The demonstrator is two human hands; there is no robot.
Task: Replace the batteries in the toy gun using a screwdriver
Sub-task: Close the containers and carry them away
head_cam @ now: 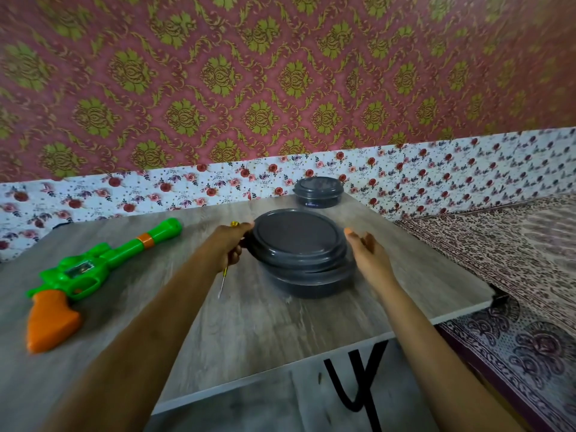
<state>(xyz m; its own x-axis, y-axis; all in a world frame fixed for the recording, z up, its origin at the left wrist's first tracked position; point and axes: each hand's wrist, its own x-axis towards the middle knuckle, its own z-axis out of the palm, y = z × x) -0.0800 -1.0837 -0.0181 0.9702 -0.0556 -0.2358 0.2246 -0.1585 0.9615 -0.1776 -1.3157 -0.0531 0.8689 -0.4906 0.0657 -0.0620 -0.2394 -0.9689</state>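
2 hands flank a lidded container [307, 277]
Left hand [229, 244] grips the screwdriver [223, 279] at its rim; right hand [365, 248] slack, holding nothing; toy gun [90, 271] on the counter [265, 322], left of the left hand

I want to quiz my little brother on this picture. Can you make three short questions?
1. True or false: the toy gun lies left of the near grey container.
2. Which holds the screwdriver? A) left hand B) right hand C) neither
3. How many lidded grey containers stand on the table?
Key: 1 true; 2 A; 3 two, counting the far grey container.
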